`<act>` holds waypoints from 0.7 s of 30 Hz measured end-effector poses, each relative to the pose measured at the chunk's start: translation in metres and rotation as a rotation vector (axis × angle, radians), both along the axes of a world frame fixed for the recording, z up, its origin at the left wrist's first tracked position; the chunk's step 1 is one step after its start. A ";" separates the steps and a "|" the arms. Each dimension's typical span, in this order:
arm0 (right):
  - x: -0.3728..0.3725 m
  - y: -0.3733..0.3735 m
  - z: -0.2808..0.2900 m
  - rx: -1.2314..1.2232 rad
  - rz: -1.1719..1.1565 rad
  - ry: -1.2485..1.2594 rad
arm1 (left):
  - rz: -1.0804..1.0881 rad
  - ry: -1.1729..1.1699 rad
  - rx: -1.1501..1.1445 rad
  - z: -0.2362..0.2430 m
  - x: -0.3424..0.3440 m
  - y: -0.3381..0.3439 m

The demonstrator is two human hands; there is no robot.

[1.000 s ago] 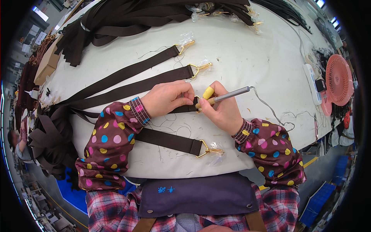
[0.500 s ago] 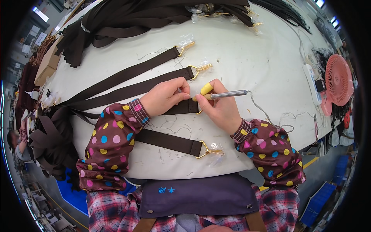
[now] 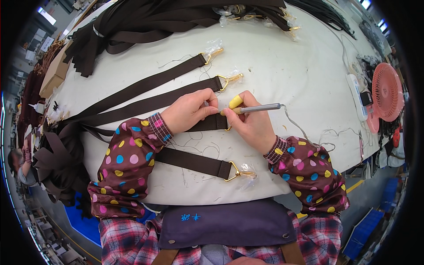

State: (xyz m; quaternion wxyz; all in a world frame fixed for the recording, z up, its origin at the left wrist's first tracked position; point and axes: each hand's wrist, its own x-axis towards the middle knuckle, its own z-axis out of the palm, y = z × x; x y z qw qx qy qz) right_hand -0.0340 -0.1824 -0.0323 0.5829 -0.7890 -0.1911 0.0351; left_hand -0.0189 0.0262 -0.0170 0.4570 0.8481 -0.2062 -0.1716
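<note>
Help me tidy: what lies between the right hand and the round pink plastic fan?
Head view: from the right hand, a silvery pen-shaped tool, its grey cord, white tabletop, then a long white power strip with boxy black adapter.

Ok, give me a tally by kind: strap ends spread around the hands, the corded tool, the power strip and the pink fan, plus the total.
Dark strap ends: 4
Corded pen-shaped tool: 1
White power strip: 1
Pink fan: 1
Total: 7
</note>
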 end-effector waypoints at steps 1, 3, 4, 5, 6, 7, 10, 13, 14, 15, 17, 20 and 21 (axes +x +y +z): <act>0.000 0.000 0.000 -0.004 0.002 -0.001 | 0.007 0.026 0.010 0.002 0.000 0.000; 0.000 0.000 0.001 -0.014 0.001 -0.001 | 0.016 0.077 0.026 0.007 0.000 -0.002; 0.000 -0.001 0.001 -0.011 0.000 0.004 | 0.029 0.108 0.023 0.009 0.000 -0.003; 0.000 0.000 0.001 -0.006 0.001 0.008 | 0.044 0.138 0.022 0.012 0.000 -0.003; 0.000 0.000 0.001 -0.002 0.002 0.013 | 0.059 0.169 0.020 0.013 -0.001 -0.003; 0.000 0.000 -0.001 0.031 -0.003 0.012 | 0.041 0.099 0.029 0.010 -0.001 -0.001; 0.000 -0.001 -0.005 0.112 -0.028 0.025 | -0.011 -0.058 0.058 0.004 0.000 0.003; 0.001 -0.001 -0.005 0.135 -0.040 0.049 | -0.042 -0.123 0.103 0.007 -0.003 0.001; 0.002 -0.001 -0.006 0.121 -0.038 0.033 | -0.058 -0.156 0.119 0.006 -0.004 0.001; 0.002 -0.001 -0.006 0.107 -0.036 0.017 | -0.074 -0.190 0.135 0.005 -0.004 0.001; 0.002 -0.001 -0.007 0.114 -0.034 0.018 | -0.068 -0.225 0.104 -0.002 -0.001 0.003; 0.002 -0.001 -0.007 0.104 -0.032 0.014 | -0.054 -0.220 0.077 -0.005 0.000 0.003; 0.002 -0.001 -0.007 0.097 -0.031 0.011 | -0.049 -0.209 0.071 -0.004 0.000 0.002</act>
